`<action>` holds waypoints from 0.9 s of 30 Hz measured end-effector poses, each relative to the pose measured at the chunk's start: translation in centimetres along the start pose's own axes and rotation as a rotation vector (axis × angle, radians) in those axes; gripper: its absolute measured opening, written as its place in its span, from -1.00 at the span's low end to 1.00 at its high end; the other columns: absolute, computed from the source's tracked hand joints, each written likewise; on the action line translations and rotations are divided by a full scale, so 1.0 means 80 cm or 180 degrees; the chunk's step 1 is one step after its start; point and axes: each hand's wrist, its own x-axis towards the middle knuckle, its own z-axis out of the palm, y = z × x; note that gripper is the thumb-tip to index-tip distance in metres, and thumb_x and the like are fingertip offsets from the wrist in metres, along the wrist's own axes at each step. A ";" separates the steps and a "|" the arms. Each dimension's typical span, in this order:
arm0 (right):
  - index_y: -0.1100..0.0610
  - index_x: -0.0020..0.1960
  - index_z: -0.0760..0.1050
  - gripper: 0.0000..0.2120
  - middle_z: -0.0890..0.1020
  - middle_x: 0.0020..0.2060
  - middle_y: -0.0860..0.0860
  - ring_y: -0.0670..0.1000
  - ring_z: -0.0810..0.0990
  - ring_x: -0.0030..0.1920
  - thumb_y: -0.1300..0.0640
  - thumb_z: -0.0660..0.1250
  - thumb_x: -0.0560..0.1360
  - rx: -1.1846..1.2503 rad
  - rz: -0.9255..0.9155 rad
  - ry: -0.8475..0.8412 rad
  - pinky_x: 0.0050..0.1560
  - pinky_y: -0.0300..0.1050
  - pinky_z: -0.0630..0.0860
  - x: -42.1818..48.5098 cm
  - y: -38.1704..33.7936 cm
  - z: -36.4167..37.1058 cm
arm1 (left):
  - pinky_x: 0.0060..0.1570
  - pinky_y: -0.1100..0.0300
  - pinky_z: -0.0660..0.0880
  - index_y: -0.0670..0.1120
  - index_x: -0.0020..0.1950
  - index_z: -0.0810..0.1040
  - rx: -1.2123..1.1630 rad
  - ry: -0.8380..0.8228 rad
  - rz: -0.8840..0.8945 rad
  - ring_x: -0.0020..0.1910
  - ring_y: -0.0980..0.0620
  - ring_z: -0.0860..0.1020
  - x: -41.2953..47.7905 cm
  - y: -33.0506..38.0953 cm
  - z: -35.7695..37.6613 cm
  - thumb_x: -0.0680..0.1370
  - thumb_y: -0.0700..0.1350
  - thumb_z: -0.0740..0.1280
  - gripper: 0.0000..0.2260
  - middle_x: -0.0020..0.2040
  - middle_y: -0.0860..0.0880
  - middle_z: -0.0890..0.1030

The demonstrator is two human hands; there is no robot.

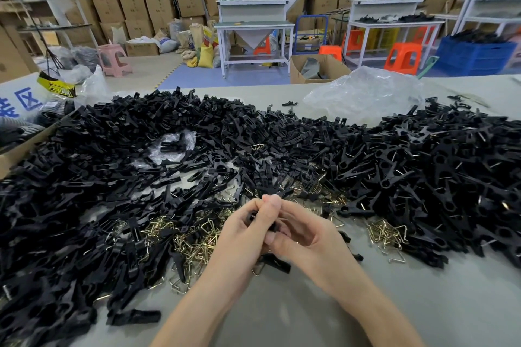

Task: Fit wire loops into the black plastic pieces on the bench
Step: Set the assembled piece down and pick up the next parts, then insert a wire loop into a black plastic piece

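My left hand (242, 236) and my right hand (307, 236) meet over the bench's near middle, fingers curled round one small black plastic piece (251, 217) held between them. Most of that piece is hidden by my fingers, and I cannot tell whether a wire loop sits in it. A big heap of loose black plastic pieces (118, 177) covers the left and far bench. Black pieces with wire showing in them (439, 175) are piled on the right. Loose brass-coloured wire loops (194, 242) lie just left of my hands, with another cluster of wire loops (386, 234) to the right.
A crumpled clear plastic bag (363, 93) lies at the far right of the grey bench (296, 307). A cardboard box edge (19, 149) sits at the left. Beyond the bench stand workstations, orange stools, a blue crate (473, 55) and stacked cartons.
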 end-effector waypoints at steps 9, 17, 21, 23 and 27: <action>-0.17 0.28 0.59 -0.74 0.58 0.23 -0.23 -0.08 0.62 0.19 -0.05 0.33 0.61 -0.1263 -0.0614 0.0832 0.13 -0.19 0.59 -0.002 0.002 0.001 | -0.30 0.17 0.53 0.09 0.20 0.54 0.0426 -0.0056 0.0316 -0.26 -0.05 0.58 -0.013 -0.013 0.006 0.48 0.31 0.39 -0.58 -0.17 -0.08 0.63; 0.27 0.22 0.47 -0.62 0.70 0.04 0.16 0.00 0.71 -0.11 0.01 0.38 0.57 0.2302 0.0412 0.2484 -0.17 -0.21 0.66 0.081 -0.087 -0.126 | 0.32 0.33 0.32 0.31 0.35 0.27 0.3568 0.0366 0.1208 0.21 0.37 0.38 -0.036 -0.023 -0.006 0.60 0.27 0.10 -0.68 0.10 0.38 0.48; 0.00 0.22 0.59 -0.81 0.72 0.02 -0.05 -0.15 0.66 -0.02 0.07 0.32 0.63 -0.0060 0.0610 0.1616 -0.02 -0.24 0.62 0.059 -0.076 -0.087 | 0.46 -0.03 0.28 0.01 0.40 0.49 0.4411 0.1392 0.1306 0.33 0.03 0.47 -0.030 -0.017 -0.031 0.62 0.09 0.23 -0.63 0.29 0.04 0.57; -0.14 0.31 0.54 -0.74 0.66 0.10 -0.20 -0.29 0.58 0.09 0.02 0.28 0.65 -0.1383 0.0381 0.1102 0.15 -0.31 0.52 0.031 -0.057 -0.050 | 0.50 -0.15 0.20 -0.03 0.44 0.48 0.4769 0.1652 0.1026 0.40 -0.13 0.44 -0.021 -0.009 -0.048 0.62 0.06 0.26 -0.59 0.39 -0.11 0.52; -0.13 0.56 0.27 -0.46 0.34 0.51 -0.12 -0.09 0.24 0.51 -0.28 0.13 0.63 -0.3082 0.0308 0.0169 0.56 -0.04 0.10 -0.006 -0.009 0.007 | 0.53 -0.07 0.10 0.08 0.53 0.39 0.4981 0.1436 0.0347 0.48 -0.07 0.37 -0.010 -0.004 -0.068 0.65 0.11 0.15 -0.56 0.48 -0.05 0.45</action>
